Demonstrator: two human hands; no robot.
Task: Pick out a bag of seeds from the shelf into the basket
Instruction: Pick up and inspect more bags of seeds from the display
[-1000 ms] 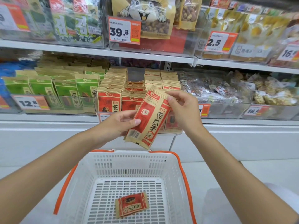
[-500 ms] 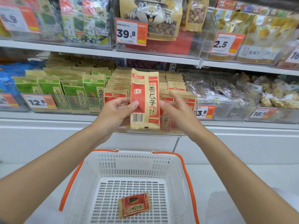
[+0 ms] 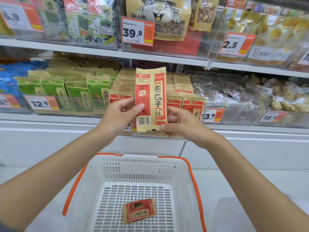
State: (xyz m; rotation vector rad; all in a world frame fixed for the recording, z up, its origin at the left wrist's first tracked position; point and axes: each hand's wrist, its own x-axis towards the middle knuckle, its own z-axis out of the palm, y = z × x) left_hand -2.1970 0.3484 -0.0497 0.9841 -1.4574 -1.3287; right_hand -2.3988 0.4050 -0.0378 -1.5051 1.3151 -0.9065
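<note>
Shelf w/ snack packs behind basket. Seed bag upright above basket's far rim, left grip pinching its left edge, right grip pinching bottom-right corner. Small red packet flat on basket floor.

The white shelf is carrying clear bins of green seed bags and red seed bags (upright, in rows).

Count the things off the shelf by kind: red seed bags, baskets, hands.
Red seed bags: 2, the held bag and the bag lying in the basket
Basket: 1
Hands: 2, the left hand and the right hand, both pinching the held bag
Total: 5
</note>
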